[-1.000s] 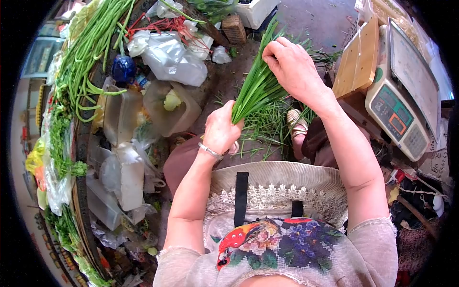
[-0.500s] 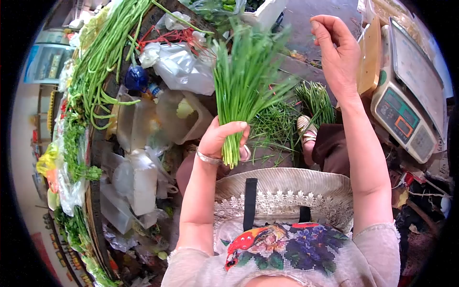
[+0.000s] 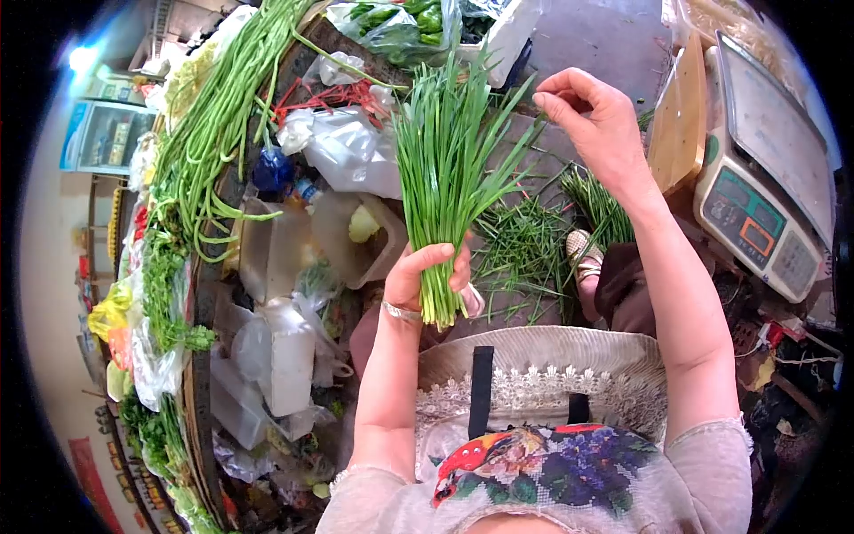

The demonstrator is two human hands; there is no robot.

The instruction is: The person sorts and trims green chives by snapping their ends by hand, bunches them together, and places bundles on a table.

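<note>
My left hand is wrapped round the lower stems of a bunch of garlic chives. The bunch stands upright, its pale cut ends below my fist and its green leaves fanning out above. To the right of the leaf tips, my right hand is raised with thumb and forefinger pinched together. Whether a thin leaf is in that pinch I cannot make out. Below, loose chive leaves lie scattered on the ground by my foot, and another bunch of chives lies beside them, partly behind my right arm.
A digital scale stands at the right, next to a wooden board. On the left, long beans hang over the edge of a vegetable stand, above plastic bags and a white box. Bagged green peppers are at the top.
My right hand has come down and left, closer to the leaf tips. My left hand still grips the chives, which sit slightly lower and to the right in view.
</note>
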